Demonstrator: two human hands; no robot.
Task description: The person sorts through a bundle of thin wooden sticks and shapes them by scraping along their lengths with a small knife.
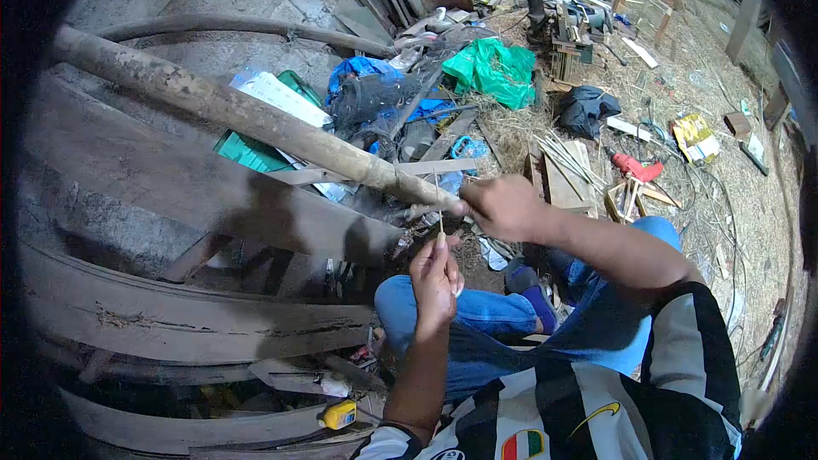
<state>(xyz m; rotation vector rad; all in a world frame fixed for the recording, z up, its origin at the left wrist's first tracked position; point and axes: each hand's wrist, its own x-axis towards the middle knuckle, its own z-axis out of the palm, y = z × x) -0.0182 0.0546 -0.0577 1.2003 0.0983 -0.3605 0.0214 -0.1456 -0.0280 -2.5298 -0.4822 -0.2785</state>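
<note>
My left hand [436,283] is raised below the end of a long wooden pole [298,138], its fingers pinched round the lower end of a thin, pale stick [440,220]. The stick stands nearly upright and passes by the pole's end. Up and to the right, my right hand [504,207] is closed at the tip of the pole. Whether it grips the pole or something small there is hidden by the fingers.
Wooden planks [196,317] lie at the left. A green bag [492,71], a black bag [588,109], a red drill [635,167], a yellow packet [697,138] and thin sticks [569,162] lie ahead. A yellow bottle [339,415] is at the lower left.
</note>
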